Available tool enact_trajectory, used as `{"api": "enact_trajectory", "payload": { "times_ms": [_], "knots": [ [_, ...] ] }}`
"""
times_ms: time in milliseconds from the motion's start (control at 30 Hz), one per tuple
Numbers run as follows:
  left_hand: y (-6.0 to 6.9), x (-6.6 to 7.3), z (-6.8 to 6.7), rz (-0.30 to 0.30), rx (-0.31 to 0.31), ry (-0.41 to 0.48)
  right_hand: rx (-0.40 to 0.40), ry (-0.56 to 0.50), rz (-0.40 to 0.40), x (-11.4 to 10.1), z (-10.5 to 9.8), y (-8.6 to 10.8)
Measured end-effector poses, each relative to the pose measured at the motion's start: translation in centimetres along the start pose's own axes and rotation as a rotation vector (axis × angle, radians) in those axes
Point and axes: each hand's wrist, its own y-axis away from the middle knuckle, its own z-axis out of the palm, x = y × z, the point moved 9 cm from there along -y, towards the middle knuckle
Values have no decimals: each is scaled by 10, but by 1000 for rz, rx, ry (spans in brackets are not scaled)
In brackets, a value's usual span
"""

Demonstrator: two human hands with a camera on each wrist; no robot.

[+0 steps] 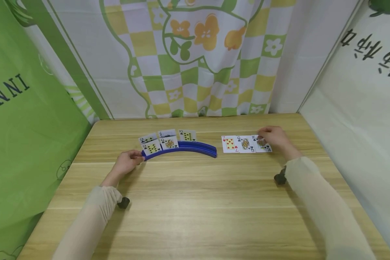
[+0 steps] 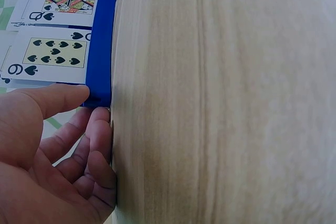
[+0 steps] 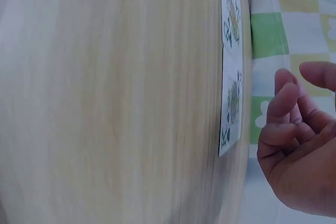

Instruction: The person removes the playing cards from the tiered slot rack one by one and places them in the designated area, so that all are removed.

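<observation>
A curved blue card holder (image 1: 198, 146) stands on the table. My left hand (image 1: 128, 161) pinches its left end, thumb on top and fingers at the end and underside. In the holder's front row are a nine of spades (image 2: 55, 52) and a queen of spades (image 2: 68, 3). Behind them stand more cards, including a ten of spades (image 1: 187, 135). To the right lie a seven of hearts (image 1: 229, 144), a black queen (image 1: 245, 144) and a black king (image 1: 263, 145), face up and side by side. Above the king is my right hand (image 3: 299, 140), fingers loosely bent, thumb apart, nothing held.
The wooden table (image 1: 195, 202) extends towards me. A checked, flowered curtain (image 1: 201, 83) hangs behind its far edge. Green cloth (image 1: 29, 119) borders the left side and white cloth (image 1: 354, 108) the right.
</observation>
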Motion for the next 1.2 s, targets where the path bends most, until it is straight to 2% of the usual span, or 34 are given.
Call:
{"api": "enact_trajectory", "payload": {
  "times_ms": [367,833,1200],
  "knots": [
    [0,-3,1,-6,-1,3,-50,-208,27,-9,18,-3],
    [-2,-4,1,-17,-5,11,-115,-288,-54,-51,34,13],
    [0,-1,0,-14,-2,16,-133,-308,-64,-65,43,14]
  ]
}}
